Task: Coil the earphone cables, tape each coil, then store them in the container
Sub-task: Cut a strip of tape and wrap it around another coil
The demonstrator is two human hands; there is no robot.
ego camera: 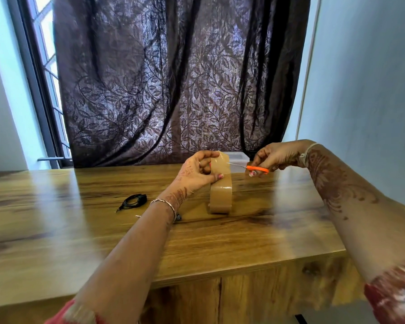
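Behind tape roll (221,195), clear container (240,157), contents unclear.

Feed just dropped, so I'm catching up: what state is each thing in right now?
Tape roll: upright on table, strip pulled up.
Strip: pinched by left hand, joined to roll.
Scissors: gripped by right hand, tips at strip.
Earphone coil: wound, lying on table.
Container: behind roll, partly hidden.

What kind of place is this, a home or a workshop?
Probably a room in a home: a dark leaf-patterned curtain hangs over a barred window, beside pale painted walls, behind a glossy wooden table.
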